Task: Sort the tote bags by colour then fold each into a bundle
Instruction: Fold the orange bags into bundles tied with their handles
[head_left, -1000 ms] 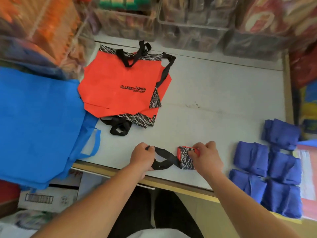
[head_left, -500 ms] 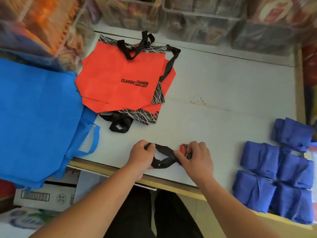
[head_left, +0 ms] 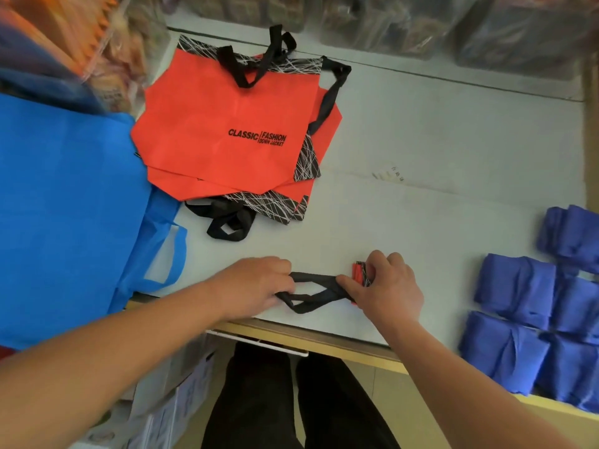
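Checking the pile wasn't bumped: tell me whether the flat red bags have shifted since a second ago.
No. The flat red bags lie as before, left corner touching the big light-blue bag, black handles beside it.

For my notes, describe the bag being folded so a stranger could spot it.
On the table, at its near edge, between the red stack and blue bundles, the right hand grips a red roll; the left hand holds its black handles. It is the only folded red bag.
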A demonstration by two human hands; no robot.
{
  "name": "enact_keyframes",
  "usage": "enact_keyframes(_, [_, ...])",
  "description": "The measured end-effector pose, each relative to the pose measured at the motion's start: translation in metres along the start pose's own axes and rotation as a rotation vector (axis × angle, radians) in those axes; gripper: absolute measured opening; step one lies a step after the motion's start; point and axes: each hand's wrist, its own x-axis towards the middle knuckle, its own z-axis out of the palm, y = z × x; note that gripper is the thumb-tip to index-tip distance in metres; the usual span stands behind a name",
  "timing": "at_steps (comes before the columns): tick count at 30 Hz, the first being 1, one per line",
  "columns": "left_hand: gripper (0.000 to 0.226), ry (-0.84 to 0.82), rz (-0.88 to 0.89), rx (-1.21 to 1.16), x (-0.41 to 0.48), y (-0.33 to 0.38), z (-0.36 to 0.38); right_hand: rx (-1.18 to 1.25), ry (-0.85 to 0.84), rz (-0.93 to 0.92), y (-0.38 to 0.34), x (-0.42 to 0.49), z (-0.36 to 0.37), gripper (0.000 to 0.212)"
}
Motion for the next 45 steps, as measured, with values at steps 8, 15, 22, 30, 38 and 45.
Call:
enact_keyframes(8, [0.016, 0.074, -0.072, -0.661, 0.017, 0.024, -0.009, -0.076, -0.011, 0.012, -0.003, 0.003, 0.000, 0.057])
enact_keyframes(15, [0.013, 0.445, -0.425, -0.915, 0.048, 0.032, 0.010, 0.062, 0.021, -0.062, 0.007, -0.004, 0.003, 0.040])
enact_keyframes(22, [0.026, 0.421, -0.672, -0.829, 0.064, 0.042, 0.016, 0.039, -0.016, -0.032, 0.001, -0.007, -0.002, 0.073])
enact_keyframes(30, [0.025, 0.352, -0.690, -0.972, 0.048, 0.058, 0.024, 0.001, 0.104, -0.092, 0.010, -0.001, 0.015, 0.050])
enact_keyframes(38, [0.029, 0.348, -0.787, -1.109, 0.039, 0.069, 0.029, 0.024, 0.170, -0.266, 0.027, -0.002, 0.025, 0.037])
enact_keyframes(45, [0.026, 0.379, -0.986, -1.214, 0.058, 0.070, 0.027, 0.000, 0.240, -0.251, 0.021, -0.003, 0.023, 0.043])
